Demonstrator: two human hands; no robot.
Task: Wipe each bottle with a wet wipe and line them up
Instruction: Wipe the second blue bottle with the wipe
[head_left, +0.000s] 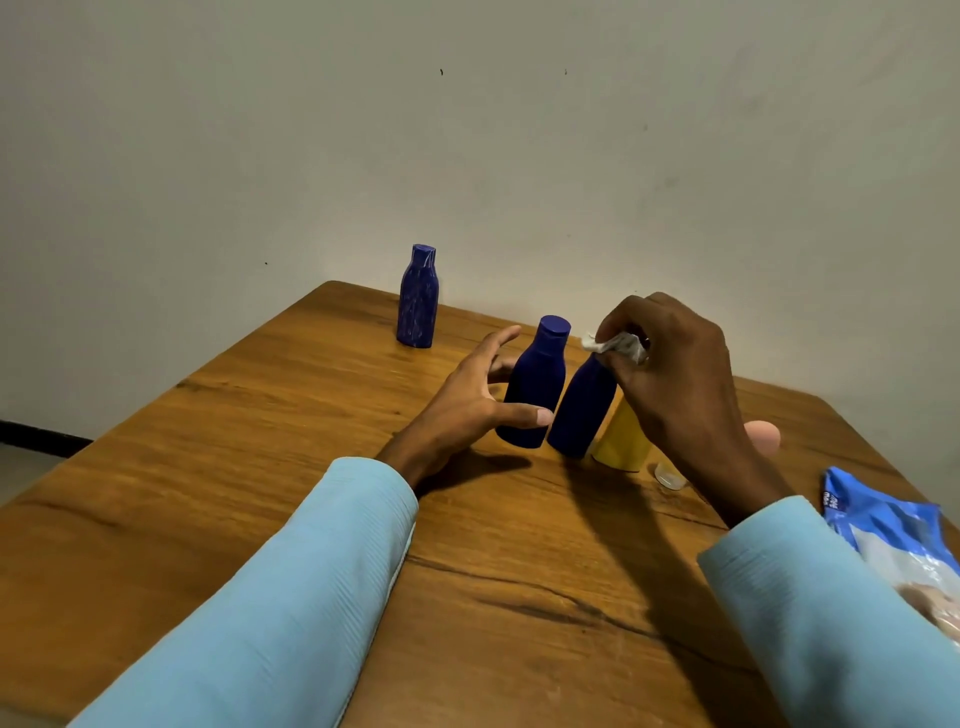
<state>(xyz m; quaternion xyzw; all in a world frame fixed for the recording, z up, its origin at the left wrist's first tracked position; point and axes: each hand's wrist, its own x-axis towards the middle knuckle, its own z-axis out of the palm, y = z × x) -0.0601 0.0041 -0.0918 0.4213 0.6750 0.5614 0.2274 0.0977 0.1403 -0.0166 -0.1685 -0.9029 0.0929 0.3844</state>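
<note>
Left hand (475, 397): I see it spread wide — thumb by the first dark blue bottle (535, 387).
Right hand (670, 379): pinches the wet wipe (615, 344) atop the second dark blue bottle (584, 408).

Dim warm light, soft near-side shadows, wide-angle bending at edges.

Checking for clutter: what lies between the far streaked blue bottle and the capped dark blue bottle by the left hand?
Head view: only bare wooden table between streaked bottle and capped bottle.
</note>
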